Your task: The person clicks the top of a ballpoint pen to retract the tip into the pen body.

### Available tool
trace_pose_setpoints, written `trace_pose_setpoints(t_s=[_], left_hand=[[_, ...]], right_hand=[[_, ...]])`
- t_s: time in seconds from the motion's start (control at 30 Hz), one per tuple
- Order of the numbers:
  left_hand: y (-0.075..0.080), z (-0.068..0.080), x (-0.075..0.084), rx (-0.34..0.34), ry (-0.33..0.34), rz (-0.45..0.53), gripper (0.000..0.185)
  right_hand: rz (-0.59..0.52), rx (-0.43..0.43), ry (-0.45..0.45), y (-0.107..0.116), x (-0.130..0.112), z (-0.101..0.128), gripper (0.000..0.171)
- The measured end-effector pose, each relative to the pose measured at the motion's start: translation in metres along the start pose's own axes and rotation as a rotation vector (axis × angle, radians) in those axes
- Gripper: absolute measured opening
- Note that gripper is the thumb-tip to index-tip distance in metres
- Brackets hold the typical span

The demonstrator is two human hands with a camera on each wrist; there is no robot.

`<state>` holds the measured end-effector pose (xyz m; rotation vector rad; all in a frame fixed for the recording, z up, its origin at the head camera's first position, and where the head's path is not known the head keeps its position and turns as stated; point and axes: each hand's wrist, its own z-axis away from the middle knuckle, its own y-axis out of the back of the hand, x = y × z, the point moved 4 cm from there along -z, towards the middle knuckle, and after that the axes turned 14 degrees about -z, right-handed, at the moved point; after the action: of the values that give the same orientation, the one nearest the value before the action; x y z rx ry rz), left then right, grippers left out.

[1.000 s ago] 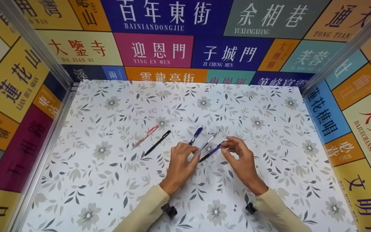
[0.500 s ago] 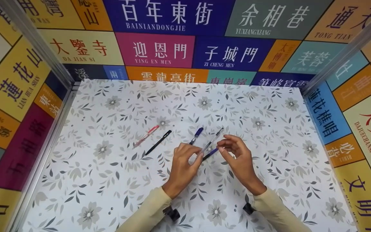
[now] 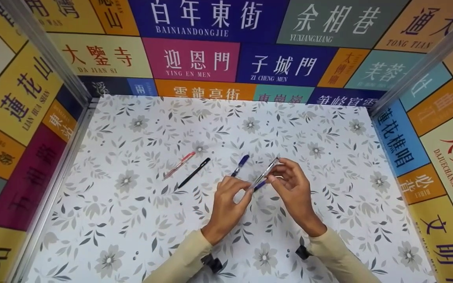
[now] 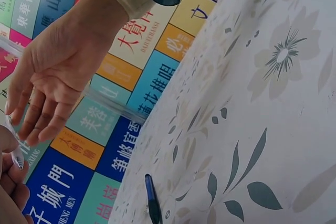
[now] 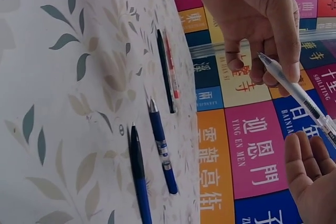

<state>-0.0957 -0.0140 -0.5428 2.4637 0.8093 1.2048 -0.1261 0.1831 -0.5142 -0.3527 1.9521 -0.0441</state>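
Clear pen [image 3: 265, 173] held between both hands.
We pinch it: left hand [image 3: 228, 200] near end, right hand [image 3: 293, 188] far end, above table [image 3: 132, 220].

my left hand [image 3: 226, 204] and right hand [image 3: 293, 192] are near the table [image 3: 328, 129] centre, a pen [image 3: 265, 173] held between them above it. on the table: one pen [image 3: 259, 185] under it, another [image 3: 240, 165] just left, two more pens [image 3: 187, 169] side by side further left.
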Motion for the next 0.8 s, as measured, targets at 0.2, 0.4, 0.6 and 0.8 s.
trace_pose_setpoints(t_s=[0.2, 0.4, 0.6, 0.8], left_hand=[[-0.001, 0.002, 0.0, -0.017, 0.026, 0.015, 0.007], [-0.001, 0.003, 0.0, -0.025, 0.038, 0.015, 0.007], [-0.003, 0.005, -0.002, -0.044, 0.026, 0.018, 0.007], [-0.004, 0.005, -0.005, -0.115, 0.016, 0.039, 0.008]], right_hand=[[-0.062, 0.003, 0.006, -0.005, -0.004, -0.002, 0.053], [-0.081, -0.003, 0.003, -0.01, -0.006, -0.003, 0.058], [-0.057, -0.009, 0.036, -0.011, -0.006, -0.003, 0.059], [0.026, -0.032, 0.085, -0.014, -0.009, -0.003, 0.061]])
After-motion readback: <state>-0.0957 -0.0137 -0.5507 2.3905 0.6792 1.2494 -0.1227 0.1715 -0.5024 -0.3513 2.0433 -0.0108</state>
